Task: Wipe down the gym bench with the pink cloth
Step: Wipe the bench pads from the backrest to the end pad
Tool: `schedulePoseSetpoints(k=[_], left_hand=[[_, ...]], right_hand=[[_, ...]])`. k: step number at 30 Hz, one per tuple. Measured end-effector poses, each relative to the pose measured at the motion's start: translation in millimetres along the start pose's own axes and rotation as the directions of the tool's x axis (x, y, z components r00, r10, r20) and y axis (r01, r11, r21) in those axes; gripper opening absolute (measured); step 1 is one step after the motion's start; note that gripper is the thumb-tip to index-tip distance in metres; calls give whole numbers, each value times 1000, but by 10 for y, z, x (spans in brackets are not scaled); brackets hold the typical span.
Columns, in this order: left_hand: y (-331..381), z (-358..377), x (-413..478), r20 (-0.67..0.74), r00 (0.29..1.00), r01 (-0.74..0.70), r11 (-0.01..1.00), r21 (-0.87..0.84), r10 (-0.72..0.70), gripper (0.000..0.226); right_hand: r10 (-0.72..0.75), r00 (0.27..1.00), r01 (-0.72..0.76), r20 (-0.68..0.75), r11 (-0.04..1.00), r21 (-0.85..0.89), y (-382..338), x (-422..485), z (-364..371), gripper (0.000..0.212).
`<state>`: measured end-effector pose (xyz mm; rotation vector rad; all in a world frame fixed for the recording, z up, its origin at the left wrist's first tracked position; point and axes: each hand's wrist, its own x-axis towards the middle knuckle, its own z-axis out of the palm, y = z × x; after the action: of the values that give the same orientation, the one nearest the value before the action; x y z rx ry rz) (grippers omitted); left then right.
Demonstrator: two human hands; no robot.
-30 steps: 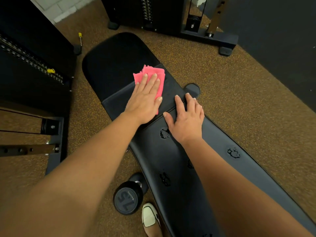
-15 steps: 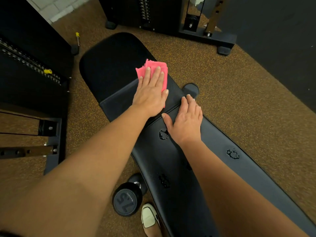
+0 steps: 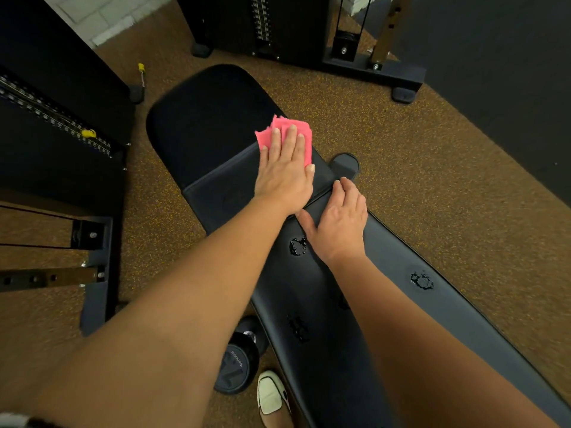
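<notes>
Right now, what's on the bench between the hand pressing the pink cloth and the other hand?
Nothing loose: in the head view, only the pad seam of the bench runs between the left hand on the pink cloth and the right hand.

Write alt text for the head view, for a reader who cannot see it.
A person's left hand presses a pink cloth flat on a black gym bench, while the right hand rests on the bench beside it. Wet-looking patches dot the bench nearer the viewer; a dumbbell sits on the floor.
</notes>
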<state>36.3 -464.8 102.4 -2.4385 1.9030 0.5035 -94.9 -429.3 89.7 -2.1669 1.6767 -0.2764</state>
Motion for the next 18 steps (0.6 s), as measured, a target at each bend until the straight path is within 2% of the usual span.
schedulePoseSetpoints(k=[2, 4, 8, 11, 13, 18], left_hand=[[17, -17, 10, 11, 999, -53, 999, 10, 53, 61], [-2, -37, -14, 33, 984, -175, 984, 15, 174, 57], [-153, -72, -103, 71, 905, -414, 908, -71, 419, 52], [-318, -109, -140, 103, 855, -498, 861, -104, 507, 52], [-332, -111, -112, 98, 874, -472, 879, -64, 477, 52], [53, -46, -104, 38, 971, -232, 968, -92, 236, 53]], right_hand=[[-2, 1000, 2, 12, 1000, 2, 9, 2, -3, 89], [-9, 1000, 9, 12, 1000, 6, 4, -1, -9, 87], [-11, 1000, 10, 20, 1000, 24, 0, -7, -22, 88], [-18, 999, 18, 46, 1000, 18, -7, -5, -51, 93], [-30, 998, 28, 59, 999, 38, 4, 9, -68, 94], [-39, 995, 29, 86, 993, 114, 77, 14, -86, 90]])
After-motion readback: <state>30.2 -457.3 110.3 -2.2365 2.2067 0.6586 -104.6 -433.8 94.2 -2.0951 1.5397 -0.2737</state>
